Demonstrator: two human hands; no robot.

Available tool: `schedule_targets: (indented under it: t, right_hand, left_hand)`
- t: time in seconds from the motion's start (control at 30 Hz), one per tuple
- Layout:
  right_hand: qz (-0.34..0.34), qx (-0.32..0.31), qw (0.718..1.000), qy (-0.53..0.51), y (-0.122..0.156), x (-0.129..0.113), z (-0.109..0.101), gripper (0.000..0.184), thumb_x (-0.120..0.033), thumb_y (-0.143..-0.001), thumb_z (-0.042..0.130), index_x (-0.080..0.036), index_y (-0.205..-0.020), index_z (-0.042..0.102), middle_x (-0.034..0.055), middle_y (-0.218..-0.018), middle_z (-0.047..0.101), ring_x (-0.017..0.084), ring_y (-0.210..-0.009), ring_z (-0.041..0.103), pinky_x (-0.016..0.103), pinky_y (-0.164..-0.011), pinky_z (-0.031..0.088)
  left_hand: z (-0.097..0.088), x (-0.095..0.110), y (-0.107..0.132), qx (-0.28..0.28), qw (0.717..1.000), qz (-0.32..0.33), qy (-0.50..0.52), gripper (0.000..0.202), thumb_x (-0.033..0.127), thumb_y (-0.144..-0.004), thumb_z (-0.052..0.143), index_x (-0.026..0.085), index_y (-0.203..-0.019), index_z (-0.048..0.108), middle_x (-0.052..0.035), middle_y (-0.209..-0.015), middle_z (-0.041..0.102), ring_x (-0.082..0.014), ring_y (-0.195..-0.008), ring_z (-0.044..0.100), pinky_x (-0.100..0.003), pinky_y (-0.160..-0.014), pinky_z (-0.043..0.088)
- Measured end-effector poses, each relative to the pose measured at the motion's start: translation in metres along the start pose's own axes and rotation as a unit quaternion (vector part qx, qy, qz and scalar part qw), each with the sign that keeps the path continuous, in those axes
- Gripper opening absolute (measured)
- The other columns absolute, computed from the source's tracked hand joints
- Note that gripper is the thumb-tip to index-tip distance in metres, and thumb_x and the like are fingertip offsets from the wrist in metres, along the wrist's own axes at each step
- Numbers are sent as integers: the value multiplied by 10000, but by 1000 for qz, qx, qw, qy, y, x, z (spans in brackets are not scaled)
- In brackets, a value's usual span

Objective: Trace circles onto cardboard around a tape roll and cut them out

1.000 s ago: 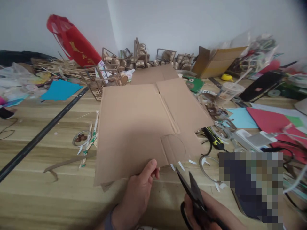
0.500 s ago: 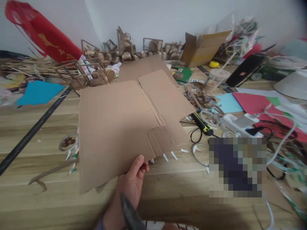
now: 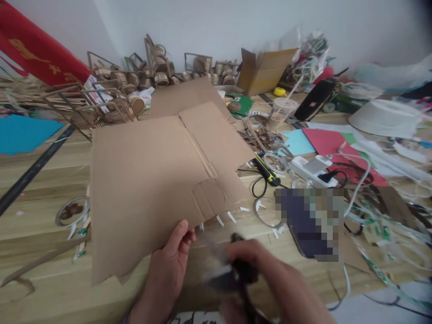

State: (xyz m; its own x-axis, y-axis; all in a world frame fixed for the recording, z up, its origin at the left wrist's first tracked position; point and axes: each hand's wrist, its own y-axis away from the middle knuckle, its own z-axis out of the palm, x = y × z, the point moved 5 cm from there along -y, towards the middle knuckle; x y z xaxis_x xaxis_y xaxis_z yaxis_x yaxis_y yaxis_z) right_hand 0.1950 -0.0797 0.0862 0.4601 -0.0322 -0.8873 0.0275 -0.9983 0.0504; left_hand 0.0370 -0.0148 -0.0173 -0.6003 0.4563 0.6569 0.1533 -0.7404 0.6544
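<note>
My left hand point(image 3: 170, 265) pinches the near edge of a brown cardboard sheet point(image 3: 141, 180), thumb on top and fingers below. The sheet has creases and a slit, and a drawn circle point(image 3: 209, 197) shows close to its near right edge. My right hand point(image 3: 276, 274) is wrapped round dark-handled scissors point(image 3: 224, 280), whose blades are spread and smeared by motion. The blades point toward the cardboard's near edge, just right of my left hand, and look apart from it. Behind this sheet lies another cardboard piece point(image 3: 178, 96).
A yellow-black utility knife point(image 3: 266, 170), wire rings point(image 3: 268, 212) and paper scraps lie right of the cardboard. Farther right are a power strip point(image 3: 312, 171), a partly pixelated phone point(image 3: 303, 238) and coloured paper point(image 3: 334, 148). Small woven baskets point(image 3: 162, 67) and a cardboard box point(image 3: 265, 72) stand behind.
My right hand has come into view with the scissors, which earlier showed only as a dark blade tip low in front. The view has shifted right; my left hand keeps its hold on the cardboard.
</note>
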Motion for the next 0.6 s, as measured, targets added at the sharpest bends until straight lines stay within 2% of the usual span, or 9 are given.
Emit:
schedule_targets:
  t: [0.07, 0.13, 0.2, 0.23, 0.27, 0.33, 0.47, 0.53, 0.6]
  right_hand:
    - [-9, 104, 984, 148, 8, 21, -21, 259, -291, -892, 624, -304, -1149, 641, -24, -782, 711, 183, -673, 712, 256, -626, 549]
    - [21, 152, 955, 255, 20, 54, -42, 216, -388, -980, 525, -267, -1144, 595, -28, -684, 668, 197, -543, 684, 283, -549, 525]
    - [42, 155, 925, 344, 31, 89, -59, 244, -396, -990, 486, -229, -1148, 568, -15, -641, 659, 230, -482, 679, 312, -510, 518]
    - [42, 141, 915, 376, 35, 105, -65, 253, -404, -982, 481, -219, -1130, 569, 9, -650, 681, 248, -483, 692, 320, -492, 517]
    - [58, 158, 897, 409, 39, 119, -73, 247, -409, -987, 458, -223, -1106, 569, 33, -660, 701, 274, -518, 716, 331, -492, 521]
    - [79, 153, 886, 431, 43, 141, -81, 261, -408, -977, 437, -216, -1095, 568, 87, -730, 749, 305, -584, 750, 349, -518, 542]
    - [138, 189, 882, 408, 35, 155, -90, 310, -438, -939, 390, -217, -1070, 564, 147, -823, 781, 349, -689, 777, 399, -586, 570]
    - [152, 195, 889, 386, 25, 149, -89, 342, -492, -927, 391, -226, -1054, 564, 141, -796, 772, 360, -691, 770, 407, -577, 559]
    - [133, 206, 902, 356, 14, 132, -82, 355, -531, -918, 415, -233, -1040, 563, 111, -731, 737, 342, -640, 743, 394, -556, 536]
  left_hand:
    - [0, 1, 1, 7, 1000, -4, 9, 147, 73, -722, 777, 194, -752, 701, 26, -720, 727, -122, -605, 673, -208, -632, 586]
    - [0, 1, 2, 19, 1000, -12, 19, 176, 56, -681, 788, 197, -720, 690, 33, -676, 717, -119, -569, 660, -198, -610, 584]
    - [3, 0, 3, 18, 999, -30, 26, 177, 51, -663, 791, 189, -678, 682, 32, -640, 706, -113, -539, 637, -191, -588, 580]
    - [5, -1, 4, 12, 999, -39, 28, 165, 57, -667, 790, 184, -665, 684, 25, -636, 706, -113, -539, 633, -190, -585, 580]
    - [6, -2, 4, 8, 998, -45, 30, 156, 58, -671, 787, 180, -662, 689, 20, -639, 710, -113, -544, 635, -188, -582, 579]
    - [7, -2, 5, 14, 998, -46, 36, 160, 45, -664, 781, 181, -677, 700, 23, -642, 715, -113, -547, 640, -183, -575, 577]
    - [7, -2, 6, 22, 998, -43, 38, 173, 42, -642, 789, 187, -682, 702, 30, -625, 705, -120, -535, 642, -191, -576, 579]
    - [6, -1, 6, 16, 999, -39, 24, 162, 57, -642, 789, 187, -669, 696, 20, -630, 704, -130, -548, 646, -204, -586, 577]
    - [5, -1, 5, 17, 1000, -25, 5, 163, 69, -644, 786, 197, -662, 687, 17, -642, 702, -140, -559, 647, -218, -591, 569]
